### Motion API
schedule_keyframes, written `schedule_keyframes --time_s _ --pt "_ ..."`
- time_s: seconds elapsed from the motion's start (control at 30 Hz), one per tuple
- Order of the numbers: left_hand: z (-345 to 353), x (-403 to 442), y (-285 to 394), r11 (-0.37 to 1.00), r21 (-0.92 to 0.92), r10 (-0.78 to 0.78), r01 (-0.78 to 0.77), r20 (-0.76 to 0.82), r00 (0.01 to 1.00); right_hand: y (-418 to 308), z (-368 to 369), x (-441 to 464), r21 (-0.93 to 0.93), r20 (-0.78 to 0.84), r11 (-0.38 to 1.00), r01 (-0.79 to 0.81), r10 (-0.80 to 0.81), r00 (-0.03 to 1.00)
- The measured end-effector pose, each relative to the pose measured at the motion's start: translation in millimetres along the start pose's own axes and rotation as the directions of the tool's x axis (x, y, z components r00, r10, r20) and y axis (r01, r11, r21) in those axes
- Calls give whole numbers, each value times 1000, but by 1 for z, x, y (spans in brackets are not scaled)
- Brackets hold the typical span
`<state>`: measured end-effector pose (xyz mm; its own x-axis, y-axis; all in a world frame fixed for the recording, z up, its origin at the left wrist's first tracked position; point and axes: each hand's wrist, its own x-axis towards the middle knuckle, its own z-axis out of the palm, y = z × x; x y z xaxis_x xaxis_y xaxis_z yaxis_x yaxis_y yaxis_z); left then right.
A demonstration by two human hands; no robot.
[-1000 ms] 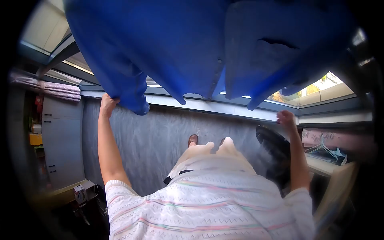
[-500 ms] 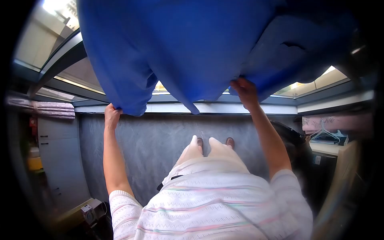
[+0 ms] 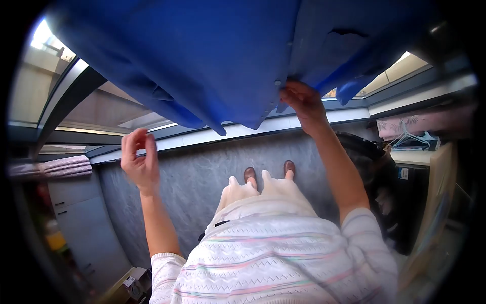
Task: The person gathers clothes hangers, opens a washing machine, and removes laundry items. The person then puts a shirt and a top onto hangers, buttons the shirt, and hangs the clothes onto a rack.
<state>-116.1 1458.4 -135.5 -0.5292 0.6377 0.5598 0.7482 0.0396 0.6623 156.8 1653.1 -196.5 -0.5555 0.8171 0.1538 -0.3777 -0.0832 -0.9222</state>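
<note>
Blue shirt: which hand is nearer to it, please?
Right. The right hand is at the row of buttons on the blue shirt; the left hand is apart, lower in the view.

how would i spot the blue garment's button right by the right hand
Look for the large blue garment filling the top of the view, then find the right hand at its buttoned front. The button sits right beside that hand's fingertips. It is pale and round, and looks larger than the lower buttons.
</note>
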Motion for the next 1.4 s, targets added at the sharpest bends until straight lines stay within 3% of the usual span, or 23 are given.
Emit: schedule_keyframes --time_s 0.13,0.2,0.5,0.6,0.7,0.8,0.9,1.0,1.3,1.4 --pt "71 -8 72 958 -249 204 -140 252 946 -13 13 -6 8 40 1000 3 -4 999" --pt "102 -11 88 927 -355 218 -125 237 947 -19 19 -8 0 43 1000 -5 5 999" --pt "146 -15 105 930 -332 233 -159 198 952 -33 14 -15 -106 -3 994 -8 8 1000" --pt "140 -13 109 906 -422 131 -3 275 953 -35 18 -11 -137 26 990 23 -19 999" --pt "139 -13 101 778 -595 41 199 365 930 -36 19 -9 -155 41 987 35 -29 999" --pt "137 -15 96 667 -651 -44 362 450 892 -35 19 -9 -170 47 985 16 -9 999" --pt "134 -16 94 579 -657 -99 483 531 842 -36 23 -10 -193 47 981 -1 10 999" --pt "134 -17 93 547 -676 -90 493 538 838 -38 24 -10 -245 57 970 0 14 998" --pt "121 -12 95 758 -574 12 310 488 873 -46 36 -11 -424 67 898 118 -99 993" --pt "122 -13 97 760 -575 4 304 471 882 -42 31 -11 -458 47 882 111 -101 994"
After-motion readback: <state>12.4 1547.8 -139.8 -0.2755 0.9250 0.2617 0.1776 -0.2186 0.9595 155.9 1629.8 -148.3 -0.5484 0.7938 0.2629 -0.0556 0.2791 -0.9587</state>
